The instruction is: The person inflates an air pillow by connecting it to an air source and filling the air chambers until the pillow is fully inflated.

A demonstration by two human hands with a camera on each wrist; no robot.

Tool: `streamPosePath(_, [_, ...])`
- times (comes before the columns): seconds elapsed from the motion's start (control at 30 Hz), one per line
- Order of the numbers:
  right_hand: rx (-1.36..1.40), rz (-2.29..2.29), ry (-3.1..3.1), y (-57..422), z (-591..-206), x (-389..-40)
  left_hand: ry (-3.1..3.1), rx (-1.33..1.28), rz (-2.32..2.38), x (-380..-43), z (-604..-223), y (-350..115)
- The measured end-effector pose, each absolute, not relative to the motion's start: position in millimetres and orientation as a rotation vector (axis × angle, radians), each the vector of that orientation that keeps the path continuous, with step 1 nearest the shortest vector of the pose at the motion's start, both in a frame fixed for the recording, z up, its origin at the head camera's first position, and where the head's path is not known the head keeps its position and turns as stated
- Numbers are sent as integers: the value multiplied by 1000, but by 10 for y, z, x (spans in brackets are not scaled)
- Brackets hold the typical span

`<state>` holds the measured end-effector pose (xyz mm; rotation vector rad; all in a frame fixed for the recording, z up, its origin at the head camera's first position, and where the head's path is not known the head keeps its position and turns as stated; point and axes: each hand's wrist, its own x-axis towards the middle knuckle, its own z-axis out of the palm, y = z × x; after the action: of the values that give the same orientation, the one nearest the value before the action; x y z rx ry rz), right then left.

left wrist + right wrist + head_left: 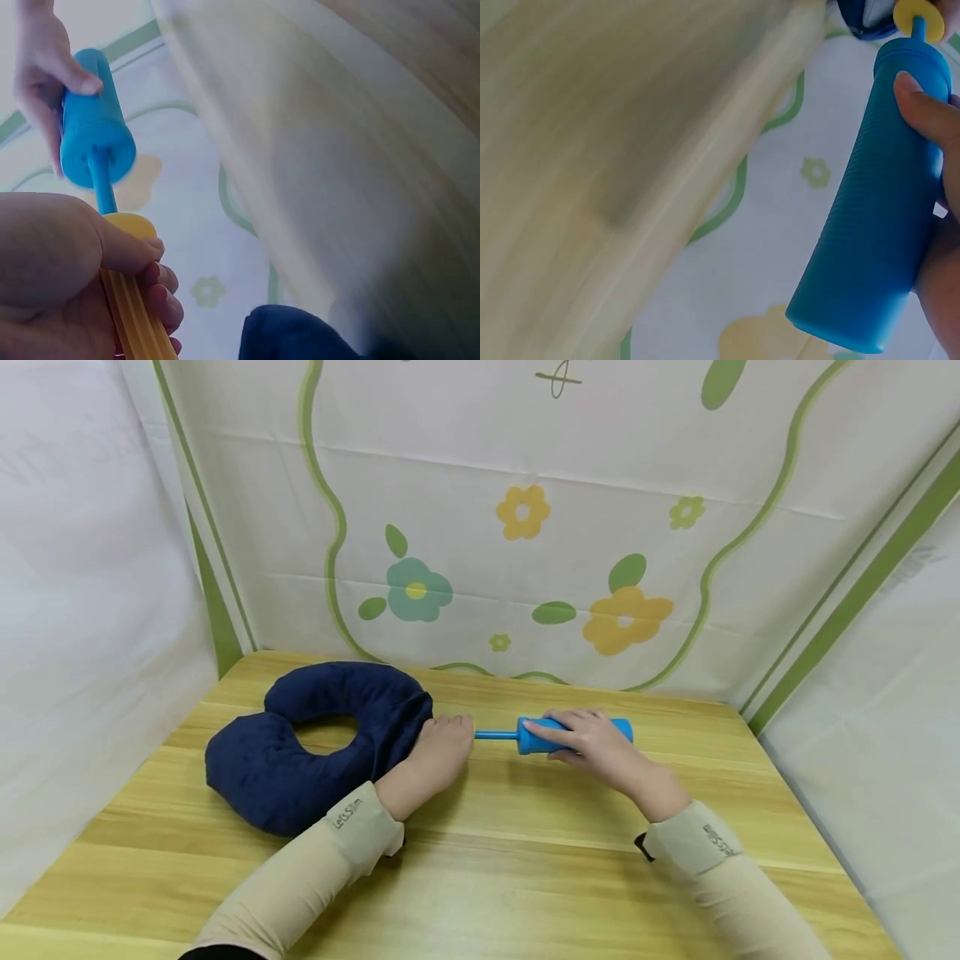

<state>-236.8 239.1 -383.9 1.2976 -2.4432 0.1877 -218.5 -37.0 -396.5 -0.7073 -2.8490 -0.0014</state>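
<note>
A hand pump with a ribbed blue barrel (531, 736) is held level above the wooden table between both hands. My left hand (435, 754) grips its yellow handle (139, 315), thumb and fingers wrapped round it in the left wrist view. A length of thin blue rod (497, 735) shows between handle and barrel. Around the barrel, my right hand (600, 752) has its thumb on one side and fingers on the other. The barrel's far end (840, 330) points away to the right. Beside my left hand lies a navy U-shaped neck pillow (292, 777), partly overlapped by that hand and forearm.
The wooden table (480, 877) reaches back to a white cloth (450, 510) printed with flowers. More white cloth hangs on the left (97, 568) and right (885, 693) sides. The pillow takes up the table's left part.
</note>
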Motion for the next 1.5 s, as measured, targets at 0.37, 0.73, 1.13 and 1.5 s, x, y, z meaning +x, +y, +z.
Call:
streamPosePath(0.37, [1323, 233, -2499, 1846, -3871, -2354, -2905, -677, 47, -2215, -3994, -315])
streamPosePath(0.73, [1376, 261, -2534, 2093, -3755, -2435, -2879, -736, -62, -2232, -3999, -415])
streamPosePath(1.13, [1302, 301, -2462, 2828, -3858, -2512, -2867, -768, -101, -2242, -3954, -469])
streamPosePath(1.5, [1282, 329, -2472, 3065, -3925, -2496, -2886, -770, -116, -2232, -3974, -477])
